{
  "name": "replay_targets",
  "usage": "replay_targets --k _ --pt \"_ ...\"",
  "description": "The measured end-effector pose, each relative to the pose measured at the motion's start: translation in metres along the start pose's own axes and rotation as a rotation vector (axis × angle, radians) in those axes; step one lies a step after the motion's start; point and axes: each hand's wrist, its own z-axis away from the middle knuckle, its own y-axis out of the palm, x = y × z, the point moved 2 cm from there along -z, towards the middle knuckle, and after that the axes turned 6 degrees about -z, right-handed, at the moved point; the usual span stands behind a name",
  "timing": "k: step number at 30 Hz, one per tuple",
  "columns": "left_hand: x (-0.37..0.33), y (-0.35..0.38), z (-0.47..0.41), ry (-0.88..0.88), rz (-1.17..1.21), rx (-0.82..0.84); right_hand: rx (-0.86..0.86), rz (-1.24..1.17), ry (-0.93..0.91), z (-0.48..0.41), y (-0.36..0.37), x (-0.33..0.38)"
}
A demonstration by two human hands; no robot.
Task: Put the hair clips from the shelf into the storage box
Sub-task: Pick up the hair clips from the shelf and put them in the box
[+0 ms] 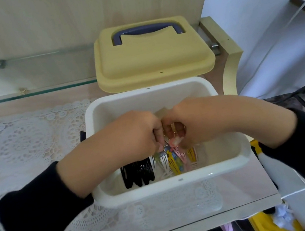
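A white storage box stands open on the shelf in front of me. Both hands are lowered into it and meet over its middle. My left hand and my right hand are closed together on a bunch of hair clips: white, yellow and pink ones hang down from my fingers. A row of black clips hangs at the left of the bunch, near the box's front wall. My fingers hide the tops of the clips.
The box's yellow lid with a purple handle lies behind the box. A white lace mat covers the shelf. A glass shelf edge runs at the back left. The shelf's front edge is close below the box.
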Motion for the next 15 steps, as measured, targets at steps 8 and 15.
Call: replay_targets --k 8,15 --pt "0.003 0.002 0.003 0.01 -0.016 0.009 0.016 0.031 0.142 -0.001 0.0 0.001" --pt "-0.001 0.002 0.009 0.005 -0.065 0.01 0.002 0.206 0.233 -0.002 0.007 0.013"
